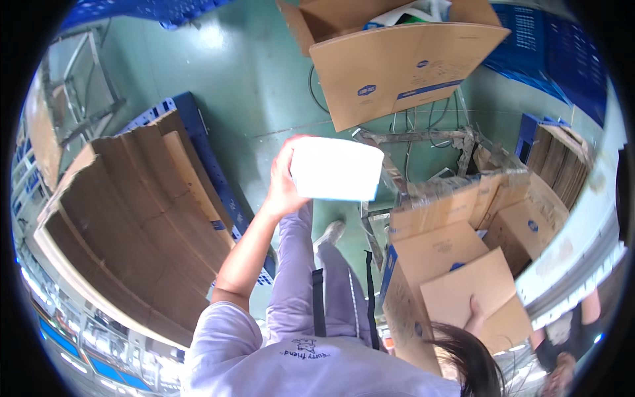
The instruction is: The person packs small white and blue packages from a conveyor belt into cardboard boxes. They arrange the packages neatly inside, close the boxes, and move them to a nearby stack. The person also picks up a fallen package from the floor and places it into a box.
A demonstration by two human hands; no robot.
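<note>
My left hand [286,177] is raised in front of me, its fingers wrapped round the left side of a bright white block-shaped thing [337,169]. Glare washes out its surface; a thin bluish line runs along its lower edge, and I cannot make out its kind. Low on the right, my right hand [474,312] is at a light brown cardboard box [456,291], thumb lying over the cardboard and the other fingers mostly hidden. That box has its flaps spread and rests against a larger open carton [436,245].
Flattened cardboard sheets [132,218] stand stacked on a blue pallet [205,152] at left. Ahead, a big open carton [403,73] sits on a metal frame [423,137] with cables. Blue crates [529,46] are at the far right. Another person's arm [589,311] shows at the right edge.
</note>
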